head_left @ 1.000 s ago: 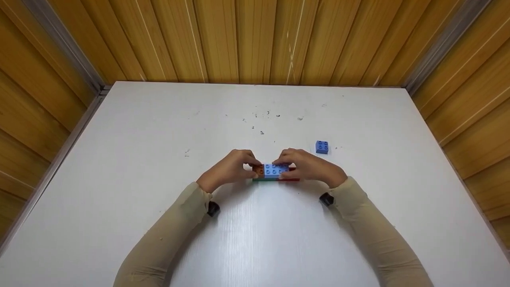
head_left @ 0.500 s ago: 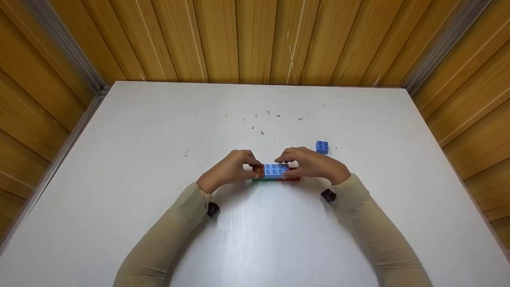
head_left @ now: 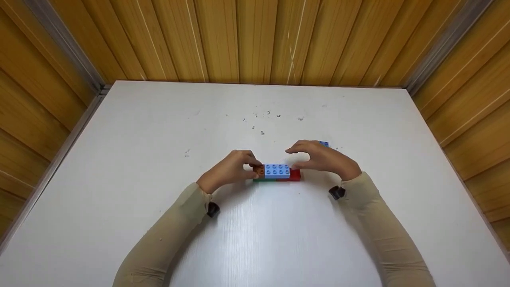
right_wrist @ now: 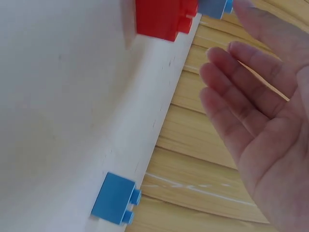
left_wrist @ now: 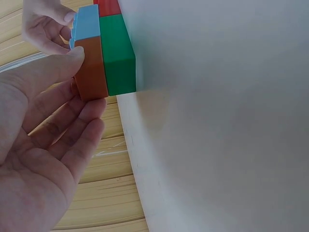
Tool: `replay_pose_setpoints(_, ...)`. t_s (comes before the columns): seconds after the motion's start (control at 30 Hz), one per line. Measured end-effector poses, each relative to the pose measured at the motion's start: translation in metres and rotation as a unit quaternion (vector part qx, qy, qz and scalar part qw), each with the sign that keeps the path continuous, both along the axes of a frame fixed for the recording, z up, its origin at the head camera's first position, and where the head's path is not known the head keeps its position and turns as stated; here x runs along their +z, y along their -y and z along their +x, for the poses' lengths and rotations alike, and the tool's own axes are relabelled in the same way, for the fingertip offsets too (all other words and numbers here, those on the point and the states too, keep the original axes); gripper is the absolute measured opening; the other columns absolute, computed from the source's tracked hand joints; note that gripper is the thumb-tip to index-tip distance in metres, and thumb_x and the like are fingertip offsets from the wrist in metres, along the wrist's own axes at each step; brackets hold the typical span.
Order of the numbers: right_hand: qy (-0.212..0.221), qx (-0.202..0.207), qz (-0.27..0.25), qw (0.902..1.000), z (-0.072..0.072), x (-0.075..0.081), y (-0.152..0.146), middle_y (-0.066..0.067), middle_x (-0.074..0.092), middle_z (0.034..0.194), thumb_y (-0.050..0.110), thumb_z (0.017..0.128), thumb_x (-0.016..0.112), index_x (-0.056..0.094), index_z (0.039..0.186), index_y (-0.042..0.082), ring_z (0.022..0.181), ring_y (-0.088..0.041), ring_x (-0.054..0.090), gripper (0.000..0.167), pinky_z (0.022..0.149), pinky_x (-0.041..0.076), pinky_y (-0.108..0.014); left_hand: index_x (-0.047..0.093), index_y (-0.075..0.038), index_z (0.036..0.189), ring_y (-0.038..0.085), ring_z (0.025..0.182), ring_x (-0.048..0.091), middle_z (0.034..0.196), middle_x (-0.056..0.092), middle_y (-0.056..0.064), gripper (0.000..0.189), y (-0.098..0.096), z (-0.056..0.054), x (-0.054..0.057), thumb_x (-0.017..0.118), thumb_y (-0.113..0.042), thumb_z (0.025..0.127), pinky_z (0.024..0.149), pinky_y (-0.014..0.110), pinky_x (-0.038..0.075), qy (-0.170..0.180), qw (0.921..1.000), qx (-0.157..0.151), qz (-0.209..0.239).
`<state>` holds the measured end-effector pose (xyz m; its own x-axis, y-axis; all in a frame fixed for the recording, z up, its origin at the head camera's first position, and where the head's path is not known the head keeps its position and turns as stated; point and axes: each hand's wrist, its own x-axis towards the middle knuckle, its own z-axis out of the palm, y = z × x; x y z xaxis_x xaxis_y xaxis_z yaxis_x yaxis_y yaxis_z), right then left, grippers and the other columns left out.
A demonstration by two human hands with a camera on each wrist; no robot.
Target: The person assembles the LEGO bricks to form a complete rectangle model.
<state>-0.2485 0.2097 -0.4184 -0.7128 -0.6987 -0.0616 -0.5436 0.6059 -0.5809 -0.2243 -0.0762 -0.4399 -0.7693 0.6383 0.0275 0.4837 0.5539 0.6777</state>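
A left sleeve [head_left: 171,223] and a right sleeve [head_left: 380,223] reach in from the near side of the light-blue brick [head_left: 277,171], which is the landmark here. It sits studs up in the stack, end to end with the brown brick [left_wrist: 91,70] on its left. Beneath it, the green brick [left_wrist: 119,58] and the red brick [head_left: 295,175] meet; the red one sticks out uncovered past its right end.

The left hand [head_left: 234,168] pinches the brown brick between thumb and fingers, as it did a second ago. The right hand [head_left: 322,158] has changed: it has drawn off to the right and beyond the light-blue brick, thumb and fingers parted and holding nothing; whether the thumb tip touches is hard to tell. The light-blue brick stays in place without that grip, so it looks seated, and the right hand is free while the left steadies the stack.

Farther off to the light-blue brick's right, the small blue brick [right_wrist: 113,198] stands alone on the white table [head_left: 159,127], now partly hidden by the right hand in the head view. Beyond everything rises the wood-patterned wall [head_left: 255,40].
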Motion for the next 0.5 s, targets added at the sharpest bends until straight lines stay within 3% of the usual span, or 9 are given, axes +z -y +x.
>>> replay_pose_setpoints(0.2,-0.044,-0.014,-0.02,0.9987,-0.006,-0.007,-0.019,-0.016,0.059,0.129,0.017,0.086,0.073,0.058,0.131,0.002,0.12,-0.034,0.054,0.05,0.1,0.045,-0.05,0.071,0.0,0.112,0.021,0.095,0.064,0.099,0.068,0.01,0.031,0.0,-0.001,-0.003,0.074,-0.005,0.081,0.085,0.036,0.054,-0.001,1.0,-0.003,0.009)
replay_pose_setpoints(0.5,-0.06,-0.056,-0.011,0.9966,-0.015,-0.013,-0.043,-0.015,0.058,0.131,0.017,0.084,0.075,0.058,0.13,0.002,0.124,-0.033,0.051,0.052,0.107,0.039,-0.05,0.071,0.0,0.112,0.02,0.095,0.064,0.099,0.068,0.01,0.031,0.001,-0.003,-0.005,0.074,-0.004,0.081,0.086,0.037,0.054,0.006,0.9999,-0.003,0.016)
